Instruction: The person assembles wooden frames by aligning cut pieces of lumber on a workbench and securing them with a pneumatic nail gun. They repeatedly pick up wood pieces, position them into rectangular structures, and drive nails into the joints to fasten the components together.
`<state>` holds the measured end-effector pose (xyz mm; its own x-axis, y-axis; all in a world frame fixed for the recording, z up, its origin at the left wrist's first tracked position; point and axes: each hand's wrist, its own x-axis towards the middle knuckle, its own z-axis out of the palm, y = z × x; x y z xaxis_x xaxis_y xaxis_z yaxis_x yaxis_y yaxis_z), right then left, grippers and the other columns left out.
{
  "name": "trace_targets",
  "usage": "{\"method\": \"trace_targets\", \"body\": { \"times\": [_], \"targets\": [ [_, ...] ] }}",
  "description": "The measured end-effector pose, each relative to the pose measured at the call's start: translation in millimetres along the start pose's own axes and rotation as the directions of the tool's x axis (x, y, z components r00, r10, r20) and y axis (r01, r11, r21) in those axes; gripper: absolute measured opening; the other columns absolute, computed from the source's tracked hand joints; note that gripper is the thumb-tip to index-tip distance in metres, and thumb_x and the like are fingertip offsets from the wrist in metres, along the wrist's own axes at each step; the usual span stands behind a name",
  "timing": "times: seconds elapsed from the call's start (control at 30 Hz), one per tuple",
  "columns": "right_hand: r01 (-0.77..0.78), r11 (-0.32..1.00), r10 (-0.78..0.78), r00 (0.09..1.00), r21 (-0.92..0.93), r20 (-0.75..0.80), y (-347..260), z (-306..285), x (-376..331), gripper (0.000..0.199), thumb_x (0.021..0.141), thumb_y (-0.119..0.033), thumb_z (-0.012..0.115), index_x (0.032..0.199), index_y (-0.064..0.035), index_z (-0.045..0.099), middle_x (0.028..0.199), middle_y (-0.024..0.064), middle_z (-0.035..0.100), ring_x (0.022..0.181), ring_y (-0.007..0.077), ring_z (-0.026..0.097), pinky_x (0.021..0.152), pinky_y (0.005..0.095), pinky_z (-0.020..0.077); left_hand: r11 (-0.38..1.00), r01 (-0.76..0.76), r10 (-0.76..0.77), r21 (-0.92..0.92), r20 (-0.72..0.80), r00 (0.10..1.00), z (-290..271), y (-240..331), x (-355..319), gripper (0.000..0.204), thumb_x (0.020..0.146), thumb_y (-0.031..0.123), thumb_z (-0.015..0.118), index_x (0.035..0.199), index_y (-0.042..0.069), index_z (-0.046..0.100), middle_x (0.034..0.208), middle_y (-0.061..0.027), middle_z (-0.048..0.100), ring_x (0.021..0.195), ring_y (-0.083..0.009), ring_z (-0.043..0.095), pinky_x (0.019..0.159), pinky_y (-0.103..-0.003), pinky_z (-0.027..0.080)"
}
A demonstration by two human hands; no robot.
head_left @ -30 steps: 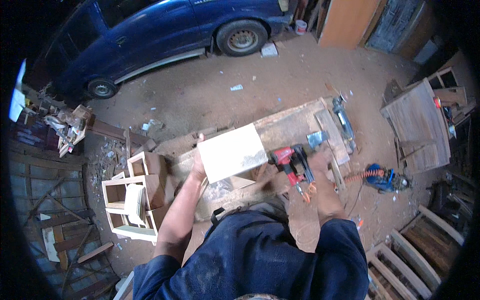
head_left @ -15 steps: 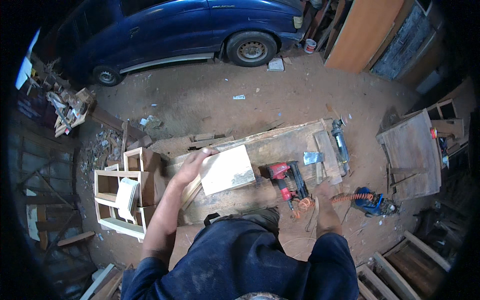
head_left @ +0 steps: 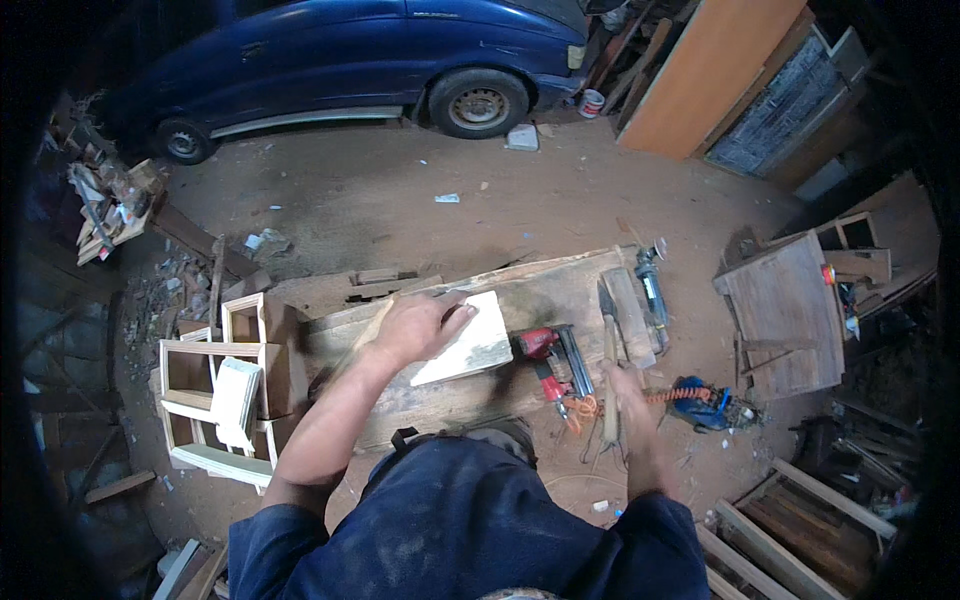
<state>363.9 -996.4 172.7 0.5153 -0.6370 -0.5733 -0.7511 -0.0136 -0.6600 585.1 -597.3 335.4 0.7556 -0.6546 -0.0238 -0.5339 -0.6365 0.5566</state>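
Gripping wooden-handled, dark-bladed tool [head_left: 609, 346], right hand [head_left: 627, 388] had just turned it; left hand [head_left: 418, 330], shifted right, gripped pale rectangular wooden block [head_left: 480, 350]; fingers of both occupied.

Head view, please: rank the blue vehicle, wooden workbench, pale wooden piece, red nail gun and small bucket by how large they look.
1. Blue vehicle, cut off by the picture's edge
2. Wooden workbench
3. Pale wooden piece, partly covered by the left hand, and red nail gun: too alike to rank
4. Small bucket
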Motion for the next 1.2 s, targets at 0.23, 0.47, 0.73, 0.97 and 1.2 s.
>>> {"method": "trace_targets", "body": {
  "times": [0.23,0.47,0.73,0.97,1.2],
  "targets": [
    [0.322,0.859,-0.4,0.908,0.398,0.127,-88.2,43.5,-164.1,0.03,0.099,-0.025,0.063,0.111,0.0022,0.06,0.078,0.006,0.061,0.06,0.0124,0.058,0.059,0.0297,0.0504,0.992,-0.122,0.116,0.04,0.137,0.984,-9.4,3.7,-2.2,0.043,0.106,0.045,0.042,0.116,0.012,0.067,0.081,-0.022,0.071,0.082,-0.0422,0.069,0.077,-0.055,0.053],
    [0.66,0.741,-0.627,0.745,-0.119,0.226,-157.8,17.2,-279.3,0.035,0.102,-0.03,0.062,0.118,0.0007,0.057,0.086,0.0139,0.066,0.073,0.0265,0.067,0.065,0.0367,0.0531,0.977,-0.17,0.165,0.127,0.051,0.985,10.2,1.9,-10.7,0.039,0.107,0.041,0.041,0.107,0.011,0.067,0.07,-0.0219,0.067,0.07,-0.0419,0.068,0.068,-0.054,0.054],
    [0.615,0.633,-0.464,0.787,-0.471,0.406,-148.2,33.5,-273.8,0.05,0.099,-0.04,0.063,0.12,0.0053,0.057,0.085,0.0283,0.069,0.081,0.048,0.07,0.071,0.0531,0.0553,0.971,-0.221,0.221,0.091,0.01,0.975,4.3,1.9,-13.5,0.032,0.106,0.035,0.045,0.114,0.011,0.065,0.073,-0.0221,0.067,0.07,-0.0415,0.067,0.065,-0.054,0.051],
    [0.624,0.603,-0.548,0.776,-0.497,0.311,-180.1,44.7,-281.7,0.048,0.1,-0.04,0.061,0.112,0.006,0.061,0.088,0.0308,0.068,0.084,0.0485,0.068,0.074,0.0547,0.0531,0.98,-0.199,0.198,0.033,0.02,0.98,4.6,-2.8,-14.8,0.037,0.107,0.036,0.038,0.107,0.009,0.063,0.075,-0.0226,0.069,0.075,-0.0443,0.068,0.072,-0.056,0.053],
    [0.586,0.659,-0.496,0.81,-0.471,0.315,-190.4,49.2,-262.0,0.051,0.1,-0.042,0.059,0.112,0.0073,0.061,0.091,0.0321,0.067,0.09,0.0499,0.067,0.079,0.0551,0.0522,0.974,-0.152,0.134,0.169,0.114,0.984,6.7,1.5,-11.6,0.04,0.107,0.037,0.038,0.115,0.008,0.064,0.077,-0.0224,0.069,0.076,-0.043,0.069,0.071,-0.055,0.054]
  ]
}}
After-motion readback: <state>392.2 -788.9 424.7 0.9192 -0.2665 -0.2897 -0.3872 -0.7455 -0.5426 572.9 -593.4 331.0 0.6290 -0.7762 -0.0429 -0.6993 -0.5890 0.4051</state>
